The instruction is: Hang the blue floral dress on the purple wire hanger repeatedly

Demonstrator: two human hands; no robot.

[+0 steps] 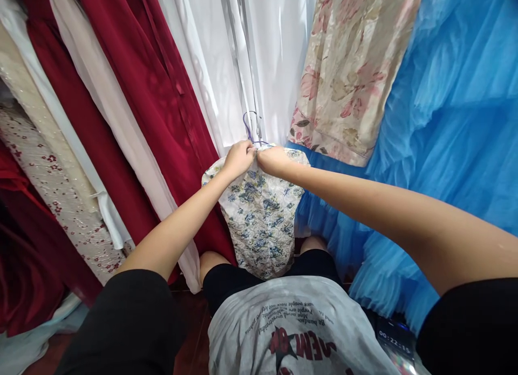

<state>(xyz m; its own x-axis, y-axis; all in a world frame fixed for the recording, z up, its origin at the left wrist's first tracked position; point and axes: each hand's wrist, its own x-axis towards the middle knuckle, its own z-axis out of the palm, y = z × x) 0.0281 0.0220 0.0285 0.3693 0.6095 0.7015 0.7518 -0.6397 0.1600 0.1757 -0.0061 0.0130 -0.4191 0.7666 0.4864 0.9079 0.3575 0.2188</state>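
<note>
A top with blue flowers (263, 224) is held up by its neck, right in the middle, between the two arms. Its lower part is seen between the knees. The neck edge is pinched by the left hand (239, 158), with the fingers curled closed. The same edge is gripped by the right hand (273, 160), just beside the left one; its fingers are bent in too, but their tips are hidden. A thin purple hanger (247, 128) is seen poking up above the neck, and how the rest of it sits cannot be told. Behind the hanger, long white cloth (279, 51) is hung. A dark red dress (149, 83) is seen to the left. To the right, a pink-flowered dress (343, 83) and a puffy blue gown (457, 148) are seen. Low on the right, a timer screen (392, 340) is partly covered.
</note>
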